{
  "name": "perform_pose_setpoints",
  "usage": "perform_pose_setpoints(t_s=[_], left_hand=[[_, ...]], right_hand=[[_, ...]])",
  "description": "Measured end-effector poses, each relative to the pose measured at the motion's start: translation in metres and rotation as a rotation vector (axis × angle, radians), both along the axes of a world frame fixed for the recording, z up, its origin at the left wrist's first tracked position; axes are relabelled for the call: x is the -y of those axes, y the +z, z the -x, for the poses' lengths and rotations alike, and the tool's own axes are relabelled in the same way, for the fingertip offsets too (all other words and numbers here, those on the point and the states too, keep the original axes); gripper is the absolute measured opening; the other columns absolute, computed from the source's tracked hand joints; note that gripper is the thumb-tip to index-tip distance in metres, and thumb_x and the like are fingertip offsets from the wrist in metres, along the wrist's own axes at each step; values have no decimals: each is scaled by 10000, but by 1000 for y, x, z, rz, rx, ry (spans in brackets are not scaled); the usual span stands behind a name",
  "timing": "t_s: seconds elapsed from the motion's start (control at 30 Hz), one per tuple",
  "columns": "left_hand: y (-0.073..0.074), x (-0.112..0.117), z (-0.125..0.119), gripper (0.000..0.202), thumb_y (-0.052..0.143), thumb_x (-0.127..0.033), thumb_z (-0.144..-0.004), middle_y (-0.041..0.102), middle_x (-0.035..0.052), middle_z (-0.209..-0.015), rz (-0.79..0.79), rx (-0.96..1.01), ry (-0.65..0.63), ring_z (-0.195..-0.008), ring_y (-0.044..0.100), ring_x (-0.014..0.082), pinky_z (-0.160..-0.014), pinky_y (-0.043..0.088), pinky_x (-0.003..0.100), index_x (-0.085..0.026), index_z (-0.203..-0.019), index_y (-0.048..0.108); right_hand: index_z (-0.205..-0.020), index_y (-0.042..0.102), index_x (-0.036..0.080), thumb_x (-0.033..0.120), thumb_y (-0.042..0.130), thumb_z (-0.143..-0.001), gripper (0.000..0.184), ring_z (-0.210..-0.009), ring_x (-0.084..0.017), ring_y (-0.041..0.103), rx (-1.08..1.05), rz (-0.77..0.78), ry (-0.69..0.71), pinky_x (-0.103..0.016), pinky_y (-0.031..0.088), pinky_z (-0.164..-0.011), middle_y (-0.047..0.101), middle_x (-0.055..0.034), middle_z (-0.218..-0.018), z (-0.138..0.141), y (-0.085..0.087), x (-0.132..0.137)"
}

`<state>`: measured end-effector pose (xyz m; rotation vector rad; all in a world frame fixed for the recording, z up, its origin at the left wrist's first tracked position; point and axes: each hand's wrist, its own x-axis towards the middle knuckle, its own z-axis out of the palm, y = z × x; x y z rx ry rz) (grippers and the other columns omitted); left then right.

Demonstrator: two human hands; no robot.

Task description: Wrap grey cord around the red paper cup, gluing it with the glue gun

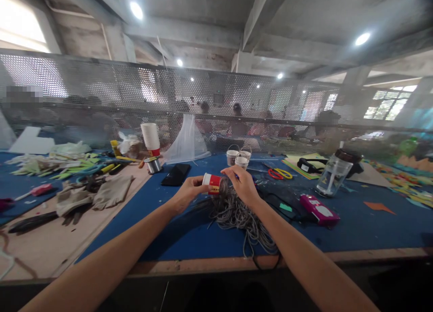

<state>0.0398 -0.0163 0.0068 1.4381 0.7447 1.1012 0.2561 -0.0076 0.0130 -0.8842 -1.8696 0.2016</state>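
My left hand [190, 191] is closed round a red and white paper cup [212, 183], which lies tipped on its side with its right end toward the cord. Grey cord [233, 210] is heaped loosely below and to the right of the cup, and some strands meet the cup's right end. Over that end bends my right hand [242, 183], its fingers curled down toward the cup. Whatever its fingertips pinch is too small to make out. Three little white buckets [241, 161] with thin handles stand just behind my right hand.
A black phone [176, 174], a wire spool [153, 165] and stacked paper cups [149, 138] are at left, beyond work gloves [112, 192]. On the right are scissors [280, 173], a magenta device [319, 210] and a clear tumbler [333, 176]. A perforated metal screen [216, 90] runs behind.
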Motion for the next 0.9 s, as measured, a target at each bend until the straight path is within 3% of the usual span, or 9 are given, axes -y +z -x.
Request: perform_pose_setpoints(t_s=[0.17, 0.33, 0.63, 0.9], left_hand=[[-1, -4, 4, 294, 814, -264, -722, 783, 91, -972, -10, 78, 43, -860, 688, 211, -837, 487, 303, -146, -991, 796], [-2, -7, 6, 331, 825, -297, -726, 776, 116, -1007, -13, 112, 66, -879, 691, 232, -841, 492, 328, -132, -1011, 789], [2, -6, 4, 287, 804, -307, -747, 767, 89, -951, 16, 168, 49, -840, 667, 196, -829, 490, 297, -139, -979, 786], [-2, -12, 8, 302, 825, -319, -723, 770, 112, -935, 110, 190, 55, -799, 673, 201, -821, 506, 322, -121, -948, 789]], right_hand=[[-1179, 672, 204, 429, 528, -996, 324, -1113, -204, 636, -45, 188, 49, -326, 467, -982, 692, -83, -1199, 1, 4, 6], [-1235, 631, 197, 435, 644, -920, 395, -1110, -217, 650, -29, 319, 96, -361, 477, -1000, 694, -90, -1221, 2, 3, 7], [-1250, 619, 202, 410, 715, -869, 444, -1096, -219, 653, -40, 216, 103, -381, 483, -1015, 677, -95, -1233, 3, -4, 1], [-1284, 593, 223, 284, 750, -840, 475, -1174, -227, 611, 85, 75, 74, -402, 454, -1059, 646, -87, -1277, 3, -4, 4]])
